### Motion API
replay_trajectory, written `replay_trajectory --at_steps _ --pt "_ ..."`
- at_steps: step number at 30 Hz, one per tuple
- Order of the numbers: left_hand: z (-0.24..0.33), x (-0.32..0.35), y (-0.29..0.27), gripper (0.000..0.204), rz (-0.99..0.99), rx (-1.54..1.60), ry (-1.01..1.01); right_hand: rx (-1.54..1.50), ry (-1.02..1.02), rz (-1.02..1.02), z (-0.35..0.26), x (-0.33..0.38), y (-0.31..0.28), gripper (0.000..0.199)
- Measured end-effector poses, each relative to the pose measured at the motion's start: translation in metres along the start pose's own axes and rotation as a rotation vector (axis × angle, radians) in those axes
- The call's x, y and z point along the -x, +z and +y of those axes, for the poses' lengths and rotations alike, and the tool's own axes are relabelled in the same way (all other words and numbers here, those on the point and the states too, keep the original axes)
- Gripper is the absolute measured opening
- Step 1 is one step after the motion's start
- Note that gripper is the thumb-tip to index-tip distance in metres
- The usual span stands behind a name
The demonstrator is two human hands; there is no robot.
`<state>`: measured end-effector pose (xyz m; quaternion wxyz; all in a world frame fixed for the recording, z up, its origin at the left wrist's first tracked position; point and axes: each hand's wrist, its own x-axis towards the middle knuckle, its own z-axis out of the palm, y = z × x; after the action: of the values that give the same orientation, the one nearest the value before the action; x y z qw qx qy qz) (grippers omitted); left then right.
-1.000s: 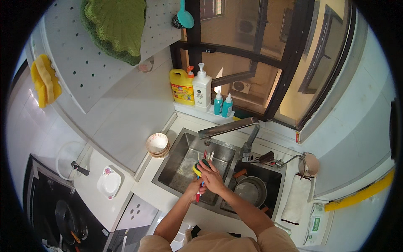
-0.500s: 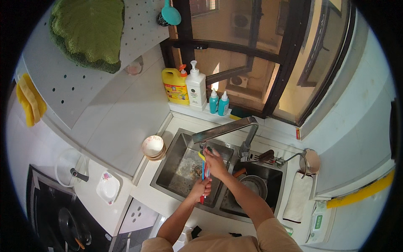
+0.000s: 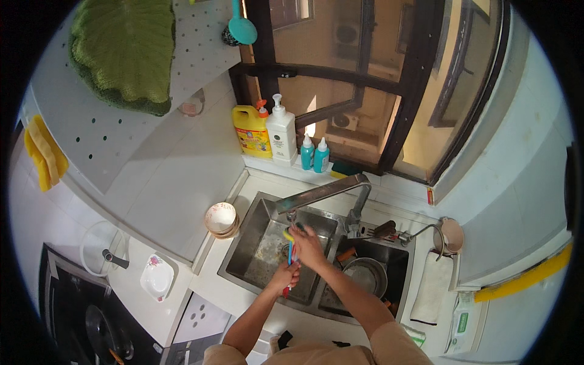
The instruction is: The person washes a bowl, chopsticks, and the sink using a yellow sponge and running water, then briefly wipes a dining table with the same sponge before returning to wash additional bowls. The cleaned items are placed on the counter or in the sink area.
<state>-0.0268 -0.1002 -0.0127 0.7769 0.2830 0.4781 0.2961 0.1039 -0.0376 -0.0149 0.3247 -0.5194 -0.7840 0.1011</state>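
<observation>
Over the left basin of the steel sink [image 3: 243,258], both my hands hold a bundle of slim coloured handles [image 3: 290,252]. Blue, red and white show among them, with a yellow curved end at the top; their exact kind is too small to tell. My left hand [image 3: 285,277] is wrapped round the lower part, and a red end sticks out below it. Higher up, my right hand [image 3: 308,248] is closed at the upper end, just under the spout of the faucet [image 3: 322,193]. Whether water is running is hard to make out.
A pan [image 3: 367,277] sits in the right basin. Stacked bowls [image 3: 221,218] stand left of the sink, near a white dish [image 3: 157,277]. Bottles, among them a white pump bottle [image 3: 281,134], line the window sill. A cloth [image 3: 432,287] lies at the right.
My right hand has come slightly down toward the left one. The bundle has shifted a little to the left, still held by both hands. The whole view has tilted slightly.
</observation>
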Motion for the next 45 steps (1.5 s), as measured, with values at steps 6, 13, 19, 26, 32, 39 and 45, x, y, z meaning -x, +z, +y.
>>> replay_trajectory --at_steps 6,13,19,26,32,39,45 --pt "-0.004 0.011 -0.001 0.023 -0.045 0.186 0.021 -1.079 0.805 0.112 0.064 -0.023 0.015 0.027" --pt "-0.005 -0.002 -0.005 0.028 -0.037 0.252 0.051 -2.037 0.898 -0.064 0.03 0.034 0.013 0.032" --pt "0.006 -0.003 0.002 0.025 -0.076 0.278 0.031 -1.729 0.817 0.02 -0.014 0.029 -0.01 0.032" --pt "0.001 0.005 0.016 0.025 -0.069 0.227 -0.045 -1.239 0.829 0.163 0.015 0.014 0.058 0.027" --pt "-0.001 0.004 0.006 0.023 -0.083 0.325 -0.073 -1.182 0.834 0.063 0.015 0.001 0.058 0.026" --pt "0.004 0.001 0.005 0.023 -0.109 0.304 -0.051 -1.343 0.895 -0.023 0.006 -0.001 0.045 0.034" --pt "0.014 0.011 0.005 0.024 -0.11 0.345 -0.056 -1.335 1.064 -0.019 0.001 0.003 0.05 0.048"
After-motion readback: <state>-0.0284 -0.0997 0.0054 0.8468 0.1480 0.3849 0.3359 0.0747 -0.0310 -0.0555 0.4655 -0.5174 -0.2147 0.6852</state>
